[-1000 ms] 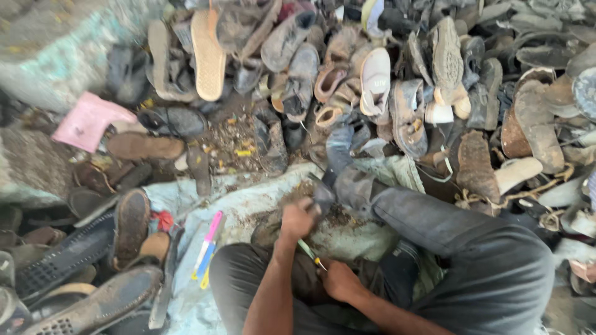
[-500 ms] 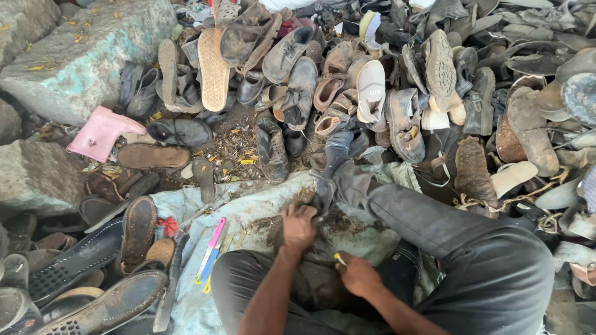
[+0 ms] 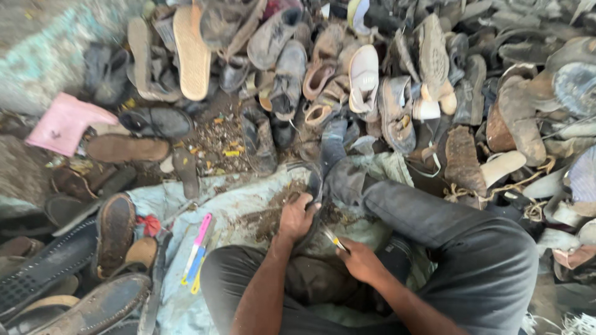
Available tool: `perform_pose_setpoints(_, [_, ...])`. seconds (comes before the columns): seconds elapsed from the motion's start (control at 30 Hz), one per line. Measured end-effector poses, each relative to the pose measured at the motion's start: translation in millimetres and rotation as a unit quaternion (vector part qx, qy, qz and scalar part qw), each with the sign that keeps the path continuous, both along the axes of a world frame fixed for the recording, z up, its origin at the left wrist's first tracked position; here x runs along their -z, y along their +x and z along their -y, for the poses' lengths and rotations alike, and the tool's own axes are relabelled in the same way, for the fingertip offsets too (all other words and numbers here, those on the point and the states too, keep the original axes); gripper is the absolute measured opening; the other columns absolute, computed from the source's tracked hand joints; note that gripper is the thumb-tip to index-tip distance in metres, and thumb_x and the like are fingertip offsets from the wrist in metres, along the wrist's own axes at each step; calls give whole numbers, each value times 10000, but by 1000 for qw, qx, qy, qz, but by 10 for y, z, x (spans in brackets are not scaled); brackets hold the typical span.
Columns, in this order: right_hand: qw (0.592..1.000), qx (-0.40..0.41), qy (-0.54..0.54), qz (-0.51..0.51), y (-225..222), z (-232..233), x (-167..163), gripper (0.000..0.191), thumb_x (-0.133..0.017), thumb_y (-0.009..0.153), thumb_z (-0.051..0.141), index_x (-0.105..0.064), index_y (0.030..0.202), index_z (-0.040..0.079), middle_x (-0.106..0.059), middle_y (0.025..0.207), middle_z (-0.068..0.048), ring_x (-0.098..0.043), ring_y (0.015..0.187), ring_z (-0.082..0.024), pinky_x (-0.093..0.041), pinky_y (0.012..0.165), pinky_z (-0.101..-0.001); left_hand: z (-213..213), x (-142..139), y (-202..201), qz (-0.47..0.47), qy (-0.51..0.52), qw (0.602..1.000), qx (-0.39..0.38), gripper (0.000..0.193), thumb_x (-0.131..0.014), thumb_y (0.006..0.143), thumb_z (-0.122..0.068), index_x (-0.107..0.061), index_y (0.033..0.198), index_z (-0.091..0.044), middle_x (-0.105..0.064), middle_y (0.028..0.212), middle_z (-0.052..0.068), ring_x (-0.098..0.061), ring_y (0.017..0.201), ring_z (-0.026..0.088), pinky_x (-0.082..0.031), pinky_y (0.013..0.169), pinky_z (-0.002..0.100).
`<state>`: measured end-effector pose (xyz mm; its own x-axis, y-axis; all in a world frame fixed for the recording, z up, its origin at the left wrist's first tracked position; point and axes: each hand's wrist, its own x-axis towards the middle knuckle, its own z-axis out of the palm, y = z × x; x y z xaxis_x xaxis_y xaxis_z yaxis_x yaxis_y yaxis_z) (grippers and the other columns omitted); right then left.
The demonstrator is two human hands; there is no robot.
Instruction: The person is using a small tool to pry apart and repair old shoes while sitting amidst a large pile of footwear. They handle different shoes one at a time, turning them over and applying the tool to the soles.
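Low in the middle of the frame, the left hand (image 3: 297, 217) grips a dark worn shoe (image 3: 312, 186) resting over the lap. Just right of it, the right hand (image 3: 360, 260) pinches a small yellow-handled tool (image 3: 332, 239) whose tip is near the shoe.

Two hands: left hand (image 3: 297, 217) and right hand (image 3: 360, 260), at 6 o'clock. One dark shoe (image 3: 310, 198) under the left hand. One small yellow-handled tool (image 3: 333, 241) in the right hand. Three flat plastic sticks at 7 o'clock: one pink stick (image 3: 201, 231), one blue stick (image 3: 194, 265), one yellow stick (image 3: 196, 283). One pink cloth (image 3: 65, 124) at 9 o'clock. One red scrap (image 3: 149, 224) at 8 o'clock. One pale sheet (image 3: 230, 198) on the ground. Worn shoes and loose soles, 9 through 3 o'clock: several dozen, too heaped for an exact count.
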<state>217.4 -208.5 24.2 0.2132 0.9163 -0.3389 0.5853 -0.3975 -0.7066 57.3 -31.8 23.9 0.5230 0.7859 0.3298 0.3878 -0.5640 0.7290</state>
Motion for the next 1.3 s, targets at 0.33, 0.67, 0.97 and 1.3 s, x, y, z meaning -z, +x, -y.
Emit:
perform_pose_setpoints(0.33, [999,-32,6,-44,-316,33,-136,257,-576,997,226,-697,1132,45,-723,1026,-252,-688,978,-413,-519,818,-460,-64,52,-36,99,-21,995,5,255,-799,893,-223,-660,973,-24,-684,912,198,-652,889,414,-514,799,472])
perform_pose_setpoints(0.67, [998,25,4,-52,-742,192,-433,264,-609,1010,230,-685,1125,4,-693,965,-266,-661,937,-444,-505,802,-473,-12,123,-50,161,-126,979,-26,283,-787,909,-233,-651,1015,-8,-672,819,164,-635,714,282,-528,697,377])
perform_pose_setpoints(0.97, [982,14,-93,-162,-896,363,-694,358,-584,984,206,-611,1313,67,-707,903,-237,-656,850,-444,-500,787,-478,-46,-13,-89,137,-128,980,-63,304,-778,922,-288,-647,985,-22,-668,891,192,-626,818,299,-539,780,414])
perform_pose_setpoints(1.3, [997,-23,-60,-43,-799,354,-245,410,-596,969,270,-594,1357,140,-725,1106,-219,-665,1086,-423,-505,920,-480,477,-466,-248,-342,-194,917,-68,1217,-775,803,-559,-7,1649,-140,-198,1613,336,-395,1394,528,-394,1107,592])
